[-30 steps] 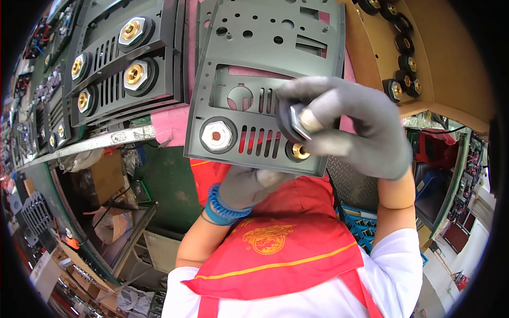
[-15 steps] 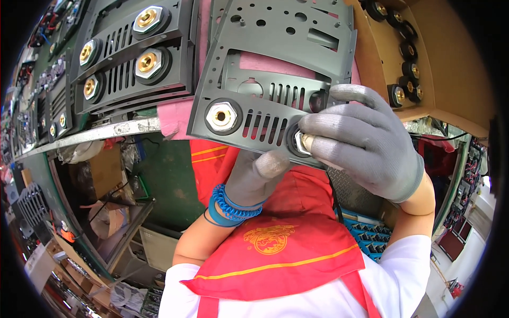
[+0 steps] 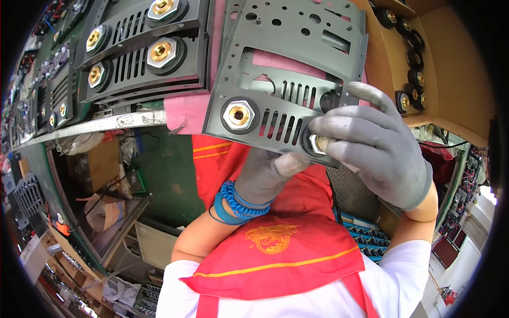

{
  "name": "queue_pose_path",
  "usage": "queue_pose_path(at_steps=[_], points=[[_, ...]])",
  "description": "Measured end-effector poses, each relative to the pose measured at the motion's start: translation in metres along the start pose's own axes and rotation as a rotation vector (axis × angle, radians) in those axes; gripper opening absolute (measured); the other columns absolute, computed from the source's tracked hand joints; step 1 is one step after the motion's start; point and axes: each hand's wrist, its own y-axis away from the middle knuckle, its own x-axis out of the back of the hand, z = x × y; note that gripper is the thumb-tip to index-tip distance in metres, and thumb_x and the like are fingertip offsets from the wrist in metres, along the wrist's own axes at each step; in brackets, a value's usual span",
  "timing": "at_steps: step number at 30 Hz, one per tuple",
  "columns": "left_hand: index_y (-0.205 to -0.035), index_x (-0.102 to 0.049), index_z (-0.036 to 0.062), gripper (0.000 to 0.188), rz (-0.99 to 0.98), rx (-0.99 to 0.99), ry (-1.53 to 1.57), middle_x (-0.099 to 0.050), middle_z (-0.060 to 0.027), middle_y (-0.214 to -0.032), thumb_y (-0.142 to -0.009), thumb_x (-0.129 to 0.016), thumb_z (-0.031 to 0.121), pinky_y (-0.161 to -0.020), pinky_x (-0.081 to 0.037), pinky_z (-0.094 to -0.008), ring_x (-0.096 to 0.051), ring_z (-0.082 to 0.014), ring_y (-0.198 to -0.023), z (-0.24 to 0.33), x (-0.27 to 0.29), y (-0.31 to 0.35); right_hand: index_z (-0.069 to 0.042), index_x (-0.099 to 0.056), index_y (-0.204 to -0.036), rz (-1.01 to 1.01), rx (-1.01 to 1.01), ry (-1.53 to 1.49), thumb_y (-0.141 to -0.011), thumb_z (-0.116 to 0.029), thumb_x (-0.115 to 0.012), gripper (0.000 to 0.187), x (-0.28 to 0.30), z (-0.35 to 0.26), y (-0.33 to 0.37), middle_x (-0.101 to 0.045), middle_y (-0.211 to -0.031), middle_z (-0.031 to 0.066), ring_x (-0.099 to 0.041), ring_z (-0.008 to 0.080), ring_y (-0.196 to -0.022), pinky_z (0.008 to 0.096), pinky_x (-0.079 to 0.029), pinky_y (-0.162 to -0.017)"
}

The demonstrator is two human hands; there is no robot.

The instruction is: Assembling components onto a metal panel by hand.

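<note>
A dark grey slotted metal panel (image 3: pixel 275 124) lies at the bench's front edge, its near edge jutting over. At its left end sits a silver hex nut with a brass centre (image 3: pixel 238 115) on a black ring. My right hand (image 3: pixel 379 143), in a grey glove, is closed on a second hex nut (image 3: pixel 316 144) at the panel's right end, thumb and fingers round it. My left hand (image 3: pixel 268 172), gloved too, grips the panel from below. Its thumb lies along the near edge, and its other fingers are hidden underneath.
Stacked panels (image 3: pixel 143 79) with brass-centred nuts stand at the left on a pink mat (image 3: pixel 185 108). At the right a cardboard box (image 3: pixel 450 69) holds several black round fittings (image 3: pixel 415 58). Blue trays (image 3: pixel 366 233) of small parts sit below the bench on the right.
The whole bench scene has shifted slightly right and up in view. Both hands keep their places on the panel and the nut; the right fingers have barely changed.
</note>
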Motion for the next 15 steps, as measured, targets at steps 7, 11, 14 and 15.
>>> queue_pose_path(at_steps=[7,11,14,15], points=[[-0.133,-0.042,0.0014,0.066,0.039,0.018,-0.062,-0.055,-0.0099,-0.125,-0.083,-0.075,0.029,-0.097,-0.046,-0.0367,-0.056,-0.0202,-0.113,0.001,-0.001,0.000,-0.009,-0.063,-0.090,0.129,-0.043,-0.121,-0.070,-0.027,-0.077,0.030,-0.011,0.003,-0.002,-0.062,-0.085,0.0055,-0.060,0.0249,-0.075,0.0498,-0.045,-0.094],[-0.141,-0.033,0.0003,0.083,0.006,0.062,-0.109,-0.051,-0.0143,-0.133,-0.080,-0.077,0.037,-0.106,-0.043,-0.0434,-0.053,-0.0269,-0.123,0.001,0.006,0.001,-0.012,-0.062,-0.086,0.157,-0.066,-0.135,-0.066,-0.034,-0.078,0.033,-0.019,0.002,-0.002,-0.058,-0.087,0.0070,-0.058,0.0284,-0.082,0.0413,-0.045,-0.083],[-0.123,-0.054,0.0016,0.048,0.025,0.008,-0.021,-0.062,-0.0052,-0.111,-0.085,-0.074,0.024,-0.086,-0.050,-0.0303,-0.060,-0.0136,-0.100,0.000,0.002,0.002,-0.010,-0.064,-0.089,0.085,-0.084,-0.019,-0.071,-0.040,-0.076,0.037,0.000,-0.004,-0.008,-0.058,-0.082,0.0064,-0.058,0.0260,-0.078,0.0472,-0.044,-0.092],[-0.123,-0.054,0.0016,0.048,0.029,0.005,-0.021,-0.062,-0.0052,-0.111,-0.085,-0.074,0.024,-0.086,-0.050,-0.0303,-0.060,-0.0136,-0.100,0.000,0.001,0.001,-0.010,-0.064,-0.089,0.084,-0.080,-0.022,-0.071,-0.040,-0.076,0.037,0.000,-0.002,-0.008,-0.058,-0.082,0.0064,-0.058,0.0260,-0.078,0.0472,-0.044,-0.092]])
